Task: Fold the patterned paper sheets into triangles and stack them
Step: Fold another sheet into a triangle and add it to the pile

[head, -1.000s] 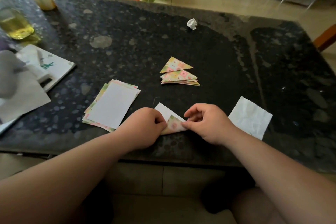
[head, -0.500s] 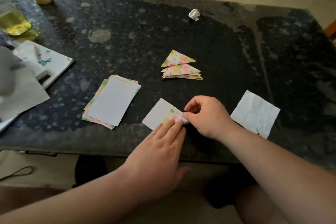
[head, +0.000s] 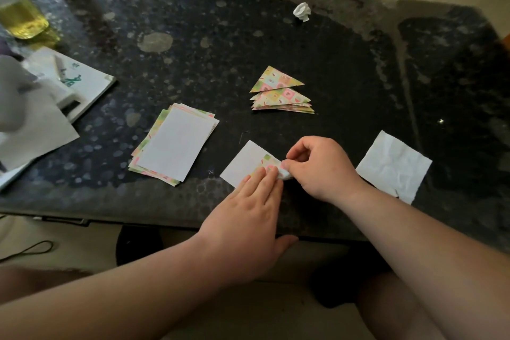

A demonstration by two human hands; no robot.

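A patterned sheet [head: 244, 163] lies white side up near the table's front edge, one corner folded over so the pattern shows. My left hand [head: 248, 215] presses flat fingers on that folded part. My right hand [head: 320, 167] pinches the folded corner with thumb and forefinger. To the left sits a pile of unfolded sheets [head: 175, 143], white side up. Behind the hands is a stack of folded patterned triangles [head: 280, 94].
The dark stone table [head: 276, 44] carries a white paper square [head: 394, 167] at the right and a crumpled paper ball [head: 302, 11] at the back. Papers and a booklet [head: 80, 83] lie at the left beside a glass of yellow liquid [head: 20, 18].
My left hand let go of the sheet's fold, pulled back toward me and now lies flat with straight fingers on it. The sheet lies flatter, with more white showing. My right hand keeps its pinch.
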